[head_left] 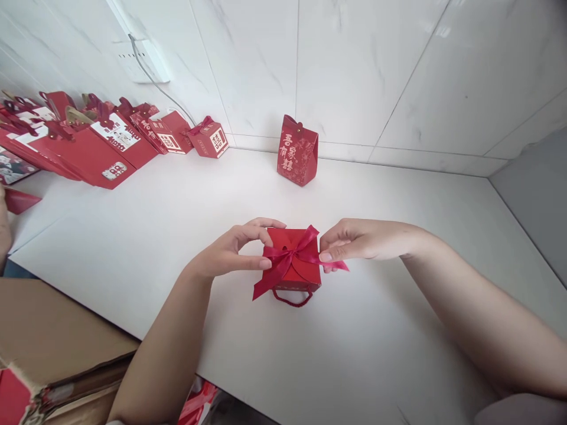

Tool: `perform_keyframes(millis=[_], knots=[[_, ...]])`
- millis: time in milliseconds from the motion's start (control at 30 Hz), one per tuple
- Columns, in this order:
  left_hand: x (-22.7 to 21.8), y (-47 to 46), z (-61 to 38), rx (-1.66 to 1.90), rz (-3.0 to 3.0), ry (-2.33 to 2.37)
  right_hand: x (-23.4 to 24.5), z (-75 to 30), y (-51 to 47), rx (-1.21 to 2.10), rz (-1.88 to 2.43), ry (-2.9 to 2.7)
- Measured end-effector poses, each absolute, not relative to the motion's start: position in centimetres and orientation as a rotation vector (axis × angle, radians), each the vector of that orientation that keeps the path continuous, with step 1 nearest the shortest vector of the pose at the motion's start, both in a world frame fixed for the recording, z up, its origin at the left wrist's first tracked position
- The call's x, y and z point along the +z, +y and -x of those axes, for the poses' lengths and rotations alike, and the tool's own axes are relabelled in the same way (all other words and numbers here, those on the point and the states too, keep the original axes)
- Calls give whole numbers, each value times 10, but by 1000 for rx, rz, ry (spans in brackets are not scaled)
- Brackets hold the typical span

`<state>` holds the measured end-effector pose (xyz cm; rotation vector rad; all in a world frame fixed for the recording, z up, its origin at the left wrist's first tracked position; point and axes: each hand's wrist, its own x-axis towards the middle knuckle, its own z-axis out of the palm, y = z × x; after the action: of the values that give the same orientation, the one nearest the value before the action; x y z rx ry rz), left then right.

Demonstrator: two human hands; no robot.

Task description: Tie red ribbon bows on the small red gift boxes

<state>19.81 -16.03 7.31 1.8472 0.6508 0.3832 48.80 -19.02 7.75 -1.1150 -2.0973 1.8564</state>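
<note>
A small red gift box (296, 273) sits on the white table (363, 330) in front of me, tied with a red ribbon bow (290, 258) and with a cord handle at its near side. My left hand (234, 251) pinches the left side of the bow against the box. My right hand (354, 241) pinches the right ribbon end, which sticks out past my fingers.
A red gift bag (297, 150) stands upright near the tiled back wall. Several red boxes and bags (106, 141) line the far left by a wall socket. A cardboard box (53, 342) sits at the lower left, beside the table edge.
</note>
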Motion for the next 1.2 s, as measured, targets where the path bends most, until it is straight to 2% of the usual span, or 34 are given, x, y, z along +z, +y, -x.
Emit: perform_keyframes(millis=[133, 467, 667, 1200], knots=[[69, -157, -195, 472, -1737, 707, 75, -483, -190, 1928, 974, -2006], [67, -159, -203, 424, -1700, 639, 71, -481, -192, 1831, 1011, -2044], [62, -160, -203, 511, -1735, 554, 72, -481, -192, 1830, 1009, -2056], [66, -157, -202, 357, -1839, 650, 71, -483, -192, 1804, 1033, -2102]])
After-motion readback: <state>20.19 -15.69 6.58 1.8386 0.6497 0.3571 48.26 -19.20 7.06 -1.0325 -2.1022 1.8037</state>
